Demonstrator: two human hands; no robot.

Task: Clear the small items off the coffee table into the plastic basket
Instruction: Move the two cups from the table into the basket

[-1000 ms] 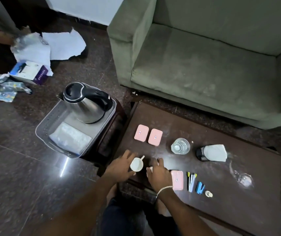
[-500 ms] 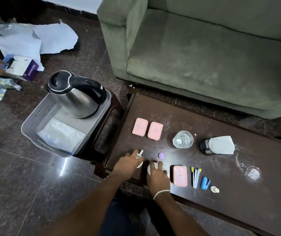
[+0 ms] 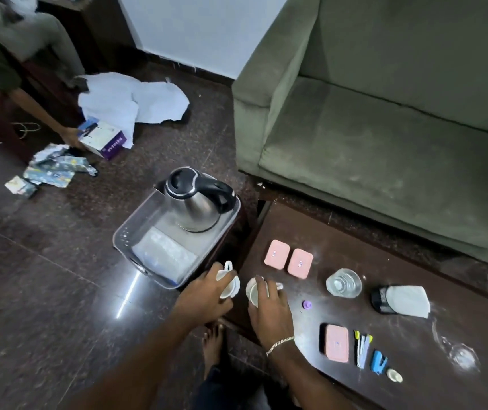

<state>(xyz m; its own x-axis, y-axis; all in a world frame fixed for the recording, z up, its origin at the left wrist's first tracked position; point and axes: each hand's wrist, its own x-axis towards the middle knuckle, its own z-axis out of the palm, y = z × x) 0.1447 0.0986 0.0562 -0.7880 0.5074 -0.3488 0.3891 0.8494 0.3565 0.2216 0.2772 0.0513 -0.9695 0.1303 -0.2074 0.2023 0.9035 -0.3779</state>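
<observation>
My left hand [image 3: 207, 290] grips a small white cup [image 3: 228, 282], held tilted just past the left end of the dark coffee table [image 3: 408, 344], close to the grey plastic basket [image 3: 124, 242]. My right hand [image 3: 268, 313] grips a second white cup [image 3: 252, 292] over the table's left end. On the table lie three pink cases [image 3: 277, 253] [image 3: 300, 262] [image 3: 337, 343], a purple cap [image 3: 307, 305], a glass tumbler [image 3: 343, 283], a black mesh holder with white paper [image 3: 401, 300], several pens [image 3: 362, 348], a blue stapler [image 3: 379, 361] and a wine glass [image 3: 457, 352] on its side.
The basket rests on a dark stool and holds a steel kettle [image 3: 198, 201] and a clear plastic packet [image 3: 163, 255]. A green sofa [image 3: 384, 137] stands behind the table. Another person [image 3: 15, 63] crouches at far left over a box [image 3: 100, 139] and scattered papers on the floor.
Both hands have lifted off the table with a cup each. The left hand has moved left past the table edge toward the basket. The view has tilted up and shifted left.
</observation>
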